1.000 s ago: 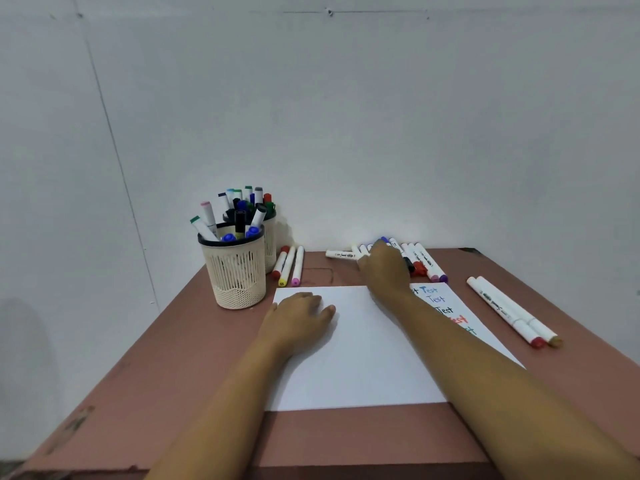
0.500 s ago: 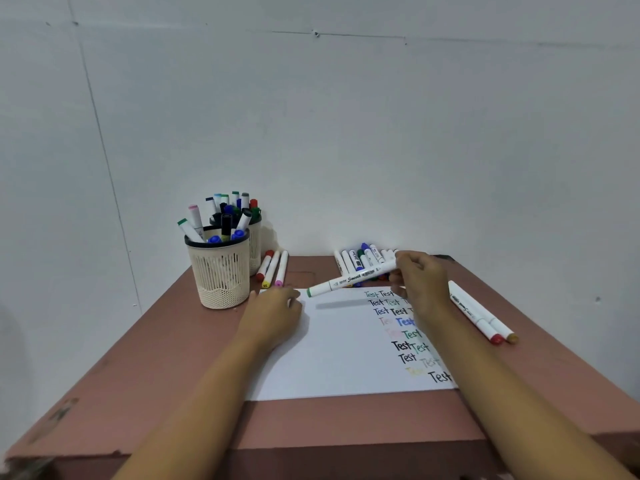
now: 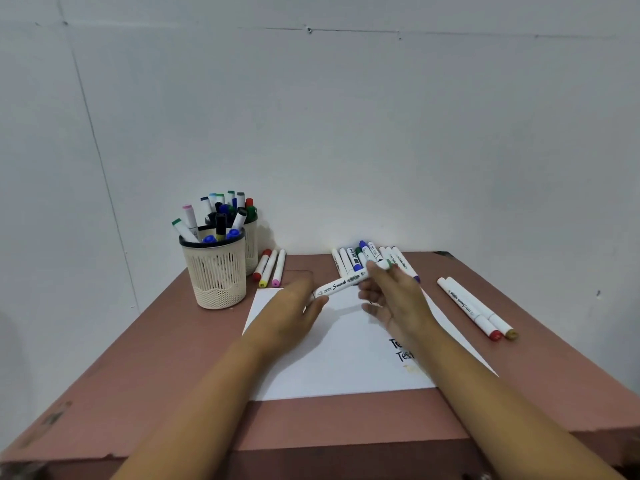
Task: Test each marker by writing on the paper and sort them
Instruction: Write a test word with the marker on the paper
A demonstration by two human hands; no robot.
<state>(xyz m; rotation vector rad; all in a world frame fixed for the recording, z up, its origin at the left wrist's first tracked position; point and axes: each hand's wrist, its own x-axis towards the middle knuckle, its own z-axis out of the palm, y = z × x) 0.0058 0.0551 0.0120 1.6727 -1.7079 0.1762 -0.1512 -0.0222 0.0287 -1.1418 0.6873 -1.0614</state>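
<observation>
A white marker [image 3: 346, 281] with a green cap is held above the white paper [image 3: 339, 362]. My right hand [image 3: 394, 299] pinches its right end near the cap. My left hand [image 3: 291, 317] grips its left end with thumb and fingers. "Test" words in several colours run down the paper's right side, partly hidden by my right forearm. A row of several markers [image 3: 367, 261] lies at the table's back edge behind my hands.
Two cream mesh cups [image 3: 216, 275] full of markers stand at the back left. Three markers [image 3: 270, 268] lie beside them. Two markers [image 3: 474, 310] with red and ochre caps lie to the right of the paper on the brown table [image 3: 156, 358].
My right hand picked the green-capped marker from the back row and brought it over the paper. My left hand lifted off the paper and took hold of the marker's left end.
</observation>
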